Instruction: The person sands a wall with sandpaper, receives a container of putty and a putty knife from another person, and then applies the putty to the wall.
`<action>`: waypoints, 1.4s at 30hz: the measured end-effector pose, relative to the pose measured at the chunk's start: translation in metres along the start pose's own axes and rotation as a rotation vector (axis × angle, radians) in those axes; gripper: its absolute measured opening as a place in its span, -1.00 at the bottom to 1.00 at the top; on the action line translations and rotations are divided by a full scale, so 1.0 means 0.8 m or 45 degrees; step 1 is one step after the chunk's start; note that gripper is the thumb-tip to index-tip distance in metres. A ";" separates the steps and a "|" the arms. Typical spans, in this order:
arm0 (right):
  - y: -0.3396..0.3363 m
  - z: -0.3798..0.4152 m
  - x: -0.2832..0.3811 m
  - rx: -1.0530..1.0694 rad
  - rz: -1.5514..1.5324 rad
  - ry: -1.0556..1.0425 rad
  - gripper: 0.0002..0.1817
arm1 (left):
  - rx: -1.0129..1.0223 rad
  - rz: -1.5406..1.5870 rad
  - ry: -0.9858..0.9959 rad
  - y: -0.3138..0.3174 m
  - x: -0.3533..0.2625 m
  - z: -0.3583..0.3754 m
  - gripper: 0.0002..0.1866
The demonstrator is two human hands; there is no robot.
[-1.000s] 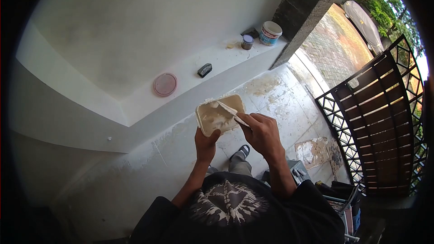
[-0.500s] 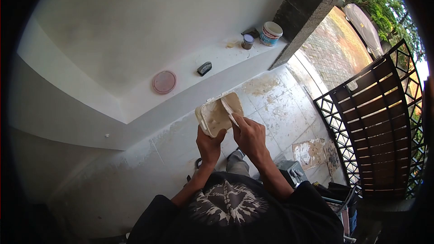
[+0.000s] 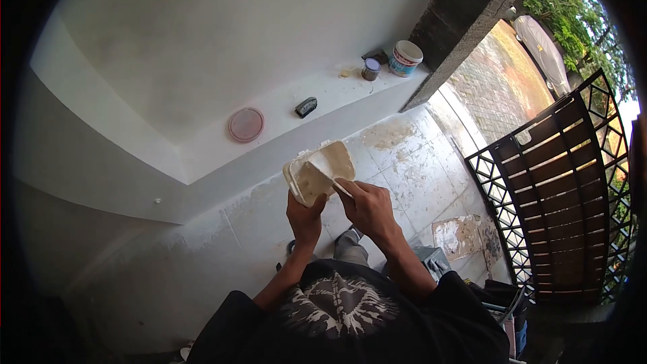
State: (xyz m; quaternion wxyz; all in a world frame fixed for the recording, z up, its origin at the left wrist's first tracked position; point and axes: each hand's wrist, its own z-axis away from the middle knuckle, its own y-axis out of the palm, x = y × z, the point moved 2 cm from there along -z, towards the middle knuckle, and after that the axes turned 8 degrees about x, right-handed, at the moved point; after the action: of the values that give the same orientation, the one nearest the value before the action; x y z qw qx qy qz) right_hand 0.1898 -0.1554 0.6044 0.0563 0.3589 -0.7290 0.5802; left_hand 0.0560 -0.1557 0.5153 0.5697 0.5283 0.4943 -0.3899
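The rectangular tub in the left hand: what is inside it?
The tub holds pale, creamy paste smeared over its floor and walls. The right hand dips a scraper blade into it. The blade covers part of the paste; its depth cannot be told.

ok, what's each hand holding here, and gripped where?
Left hand holds the putty-smeared tub by its near bottom edge. Right hand grips the handle end of a scraper, whose blade lies inside the tub.

Two hands – left hand, right hand. One tub, one scraper. On ledge – one lid, one bucket, one can.
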 end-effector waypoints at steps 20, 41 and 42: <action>-0.033 -0.003 0.001 -0.037 -0.332 0.269 -0.87 | 0.185 0.155 -0.052 -0.016 0.023 0.002 -0.42; -0.039 0.000 -0.028 0.122 -0.117 0.178 -0.84 | 0.488 0.293 -0.202 -0.031 0.018 0.009 -0.28; -0.041 0.001 -0.026 0.110 -0.145 0.179 -0.84 | 0.484 0.294 -0.203 -0.031 0.021 0.010 -0.28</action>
State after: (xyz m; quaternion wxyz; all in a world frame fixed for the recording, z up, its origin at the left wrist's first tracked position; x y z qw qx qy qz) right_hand 0.2248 -0.1491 0.6199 0.1246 0.3603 -0.6760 0.6306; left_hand 0.0369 -0.1658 0.4929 0.5379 0.6467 0.3017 -0.4488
